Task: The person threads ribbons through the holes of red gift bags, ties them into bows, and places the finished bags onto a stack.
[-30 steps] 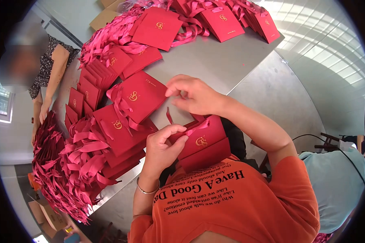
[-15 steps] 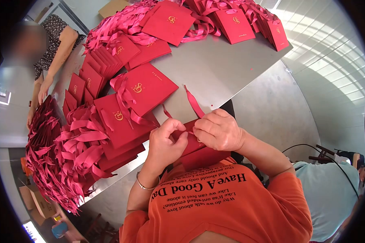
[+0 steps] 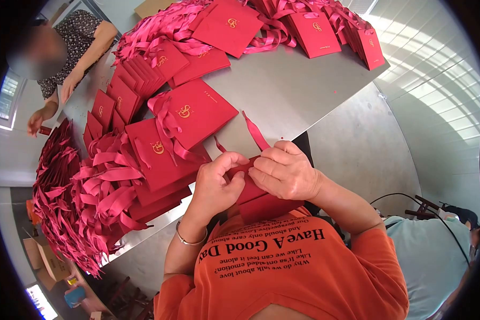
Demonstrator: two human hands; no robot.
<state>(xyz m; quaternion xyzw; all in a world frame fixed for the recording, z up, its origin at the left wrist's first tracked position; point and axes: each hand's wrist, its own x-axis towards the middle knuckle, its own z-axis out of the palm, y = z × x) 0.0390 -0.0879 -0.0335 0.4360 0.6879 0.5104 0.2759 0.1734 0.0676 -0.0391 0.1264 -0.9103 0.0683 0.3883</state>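
Observation:
A red paper bag (image 3: 269,205) rests against my orange shirt at the table edge. My left hand (image 3: 221,178) is at the bag's upper left, with thumb and forefinger curled together; what they pinch is too small to tell. My right hand (image 3: 285,172) has its fingers closed at the top of the bag, close beside my left hand. A pink-red ribbon (image 3: 255,130) sticks up behind my right hand, its lower part hidden. Just left of my hands lies a stack of red bags with ribbons, a gold-printed bag (image 3: 194,114) on top.
Heaps of red bags (image 3: 64,176) with ribbons line the left and far sides of the metal table (image 3: 304,85). A co-worker (image 3: 80,48) stands at the upper left, hands near the pile. Another person in light blue (image 3: 426,256) is at the lower right. Cardboard boxes (image 3: 53,258) lie lower left.
My two hands have come slightly closer together over the bag. The co-worker's hands have shifted, one now holding up something red beside the pile. The view has moved slightly.

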